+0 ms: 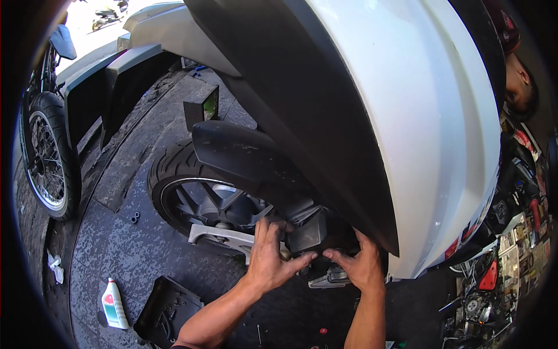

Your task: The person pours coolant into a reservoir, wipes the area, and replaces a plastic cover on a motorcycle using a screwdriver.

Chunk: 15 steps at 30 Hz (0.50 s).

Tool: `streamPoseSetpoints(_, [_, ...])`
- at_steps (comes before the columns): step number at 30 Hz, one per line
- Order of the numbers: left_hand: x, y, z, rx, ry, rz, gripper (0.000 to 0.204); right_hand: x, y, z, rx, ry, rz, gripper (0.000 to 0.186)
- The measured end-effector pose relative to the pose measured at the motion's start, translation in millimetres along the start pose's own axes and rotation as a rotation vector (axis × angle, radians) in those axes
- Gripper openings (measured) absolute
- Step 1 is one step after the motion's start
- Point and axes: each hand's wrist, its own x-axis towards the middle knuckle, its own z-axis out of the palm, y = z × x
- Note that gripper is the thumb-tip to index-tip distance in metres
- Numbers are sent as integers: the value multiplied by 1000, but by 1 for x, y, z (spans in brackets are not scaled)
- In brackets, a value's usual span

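Observation:
A scooter with a white-and-black body panel (430,128) fills the upper right. Low on its side, between my hands, is a dark grey boxy cover (308,234). My left hand (270,256) is closed at the cover's left edge, its fingers bent over it and the thumb pointing right. My right hand (363,264) is closed around a dark part under the black panel; its fingers are mostly hidden and its thumb points left. To the left are the rear wheel (206,200), a silver swingarm (221,237) and a black mudguard (244,154).
A black tray (160,305) with small hardware lies at lower left beside a white bottle (114,303). Two small rings (135,217) lie on the floor. Another motorcycle wheel (49,160) stands far left. A person (519,87) is at the right edge, above scattered parts and tools (482,296).

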Motion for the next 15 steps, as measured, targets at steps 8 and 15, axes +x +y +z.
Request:
streamPoseSetpoints(8, [-10, -7, 5, -50, -5, 22, 68, -10, -5, -1, -128, 39, 88, 88])
streamPoseSetpoints(15, [-4, -2, 8, 38, 91, 42, 65, -8, -8, -1, -193, 29, 119, 82])
